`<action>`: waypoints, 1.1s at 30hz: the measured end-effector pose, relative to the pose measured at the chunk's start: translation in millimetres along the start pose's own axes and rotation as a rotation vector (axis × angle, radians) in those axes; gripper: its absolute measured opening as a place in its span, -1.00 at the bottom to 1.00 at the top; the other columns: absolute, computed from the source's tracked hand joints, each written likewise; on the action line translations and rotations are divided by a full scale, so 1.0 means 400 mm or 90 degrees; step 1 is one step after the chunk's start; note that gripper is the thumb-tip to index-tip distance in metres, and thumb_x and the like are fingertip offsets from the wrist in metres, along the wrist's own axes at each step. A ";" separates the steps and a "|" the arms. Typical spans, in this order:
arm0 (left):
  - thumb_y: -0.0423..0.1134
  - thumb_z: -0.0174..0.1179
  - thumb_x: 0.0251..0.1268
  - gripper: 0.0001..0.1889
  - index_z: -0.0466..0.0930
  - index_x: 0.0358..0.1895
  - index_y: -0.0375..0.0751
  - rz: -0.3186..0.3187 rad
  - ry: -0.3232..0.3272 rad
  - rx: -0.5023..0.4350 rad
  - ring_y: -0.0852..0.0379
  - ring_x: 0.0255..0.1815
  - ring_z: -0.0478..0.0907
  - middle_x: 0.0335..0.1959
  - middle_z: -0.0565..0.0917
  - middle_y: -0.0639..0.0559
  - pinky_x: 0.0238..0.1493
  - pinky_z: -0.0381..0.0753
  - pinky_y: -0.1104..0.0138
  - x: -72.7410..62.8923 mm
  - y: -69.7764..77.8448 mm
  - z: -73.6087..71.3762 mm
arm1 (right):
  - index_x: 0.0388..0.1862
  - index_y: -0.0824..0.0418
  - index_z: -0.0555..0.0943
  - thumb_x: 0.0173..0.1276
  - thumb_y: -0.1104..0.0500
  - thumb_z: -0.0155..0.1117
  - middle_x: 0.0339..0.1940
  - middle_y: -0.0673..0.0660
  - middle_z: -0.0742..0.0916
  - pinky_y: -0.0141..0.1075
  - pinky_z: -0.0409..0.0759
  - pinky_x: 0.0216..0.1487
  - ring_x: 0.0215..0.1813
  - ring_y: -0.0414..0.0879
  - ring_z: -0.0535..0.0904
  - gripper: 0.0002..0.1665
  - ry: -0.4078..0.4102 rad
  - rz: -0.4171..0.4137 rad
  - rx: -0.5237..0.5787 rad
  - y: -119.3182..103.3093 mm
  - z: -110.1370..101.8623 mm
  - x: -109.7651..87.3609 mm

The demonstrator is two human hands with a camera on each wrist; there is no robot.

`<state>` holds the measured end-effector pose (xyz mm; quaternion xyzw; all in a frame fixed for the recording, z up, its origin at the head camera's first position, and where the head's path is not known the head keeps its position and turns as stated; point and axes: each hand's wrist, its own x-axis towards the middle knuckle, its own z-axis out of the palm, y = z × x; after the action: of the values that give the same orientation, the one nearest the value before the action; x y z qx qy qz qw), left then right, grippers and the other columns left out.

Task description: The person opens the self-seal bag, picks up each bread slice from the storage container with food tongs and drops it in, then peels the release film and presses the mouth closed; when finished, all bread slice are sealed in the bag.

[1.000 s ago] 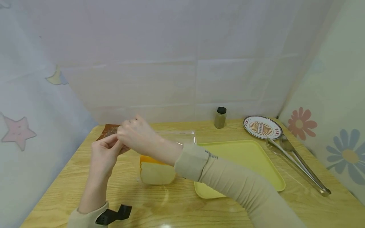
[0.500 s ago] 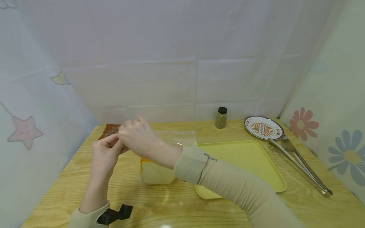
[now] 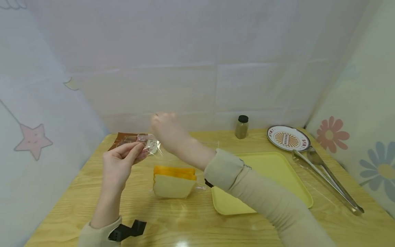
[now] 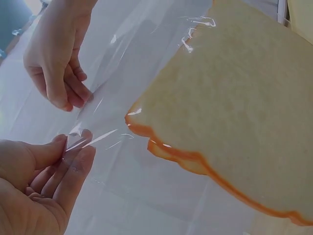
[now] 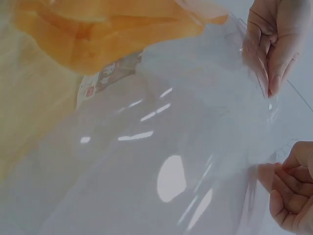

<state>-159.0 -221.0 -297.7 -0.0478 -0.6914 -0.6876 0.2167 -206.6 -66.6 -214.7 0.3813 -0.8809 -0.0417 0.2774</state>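
A clear plastic bag [image 5: 195, 117] holds slices of bread [image 3: 174, 186] with an orange-brown crust, standing on the table in the head view. My left hand [image 3: 121, 161] pinches the bag's edge between thumb and fingers, left of the bread and above the table. To its right, my right hand [image 3: 171, 133] pinches another part of the bag's edge. The film between the two hands is stretched and shiny. In the left wrist view the bread [image 4: 234, 107] lies under the film, beside both hands. A brown packet with a pale label [image 3: 123, 140] lies partly behind my left hand.
A yellow tray [image 3: 268, 171] lies right of the bread, partly under my right forearm. Beyond it are a printed plate [image 3: 288, 138], metal tongs [image 3: 328, 181] and a small black-capped jar [image 3: 242, 127]. White fabric [image 3: 172, 51] rises behind the wooden table [image 3: 166, 223].
My right hand has moved away from the left, to the right and slightly up, drawing the film out between them. More of the bread and the brown packet shows. The left hand stays put.
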 end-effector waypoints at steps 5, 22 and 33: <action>-0.36 0.21 0.23 -0.81 0.68 -0.17 -0.41 -0.004 -0.002 -0.030 0.24 -0.42 0.72 -0.42 0.75 0.10 -0.29 0.70 0.38 -0.001 -0.001 -0.007 | -0.23 0.06 0.67 0.43 0.13 0.06 -0.20 -0.08 0.70 -0.43 0.46 -0.13 -0.10 -0.18 0.56 -0.79 0.104 -0.093 0.068 0.012 0.003 -0.016; -0.43 0.15 0.26 -0.83 0.69 -0.16 -0.38 0.053 -0.018 -0.031 0.27 -0.39 0.72 -0.36 0.75 0.15 -0.27 0.70 0.41 -0.001 -0.006 0.001 | -0.41 0.00 0.67 0.44 0.14 0.06 -0.48 -0.17 0.66 -0.39 0.20 -0.31 -0.48 -0.29 0.44 -0.73 -0.149 -0.068 0.241 -0.007 -0.009 0.041; -0.42 0.20 0.23 -0.86 0.72 -0.21 -0.31 0.036 -0.008 -0.021 0.25 -0.42 0.71 -0.42 0.75 0.13 -0.27 0.70 0.39 -0.005 0.000 0.009 | -0.30 0.01 0.62 0.45 0.09 0.05 -0.35 -0.13 0.65 -0.23 0.45 0.00 -0.29 -0.27 0.53 -0.80 -0.180 -0.083 0.135 -0.019 -0.024 0.045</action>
<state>-158.1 -217.1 -298.1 -0.0751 -0.6797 -0.6923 0.2306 -206.7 -83.3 -200.6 0.4554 -0.8838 -0.0194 0.1059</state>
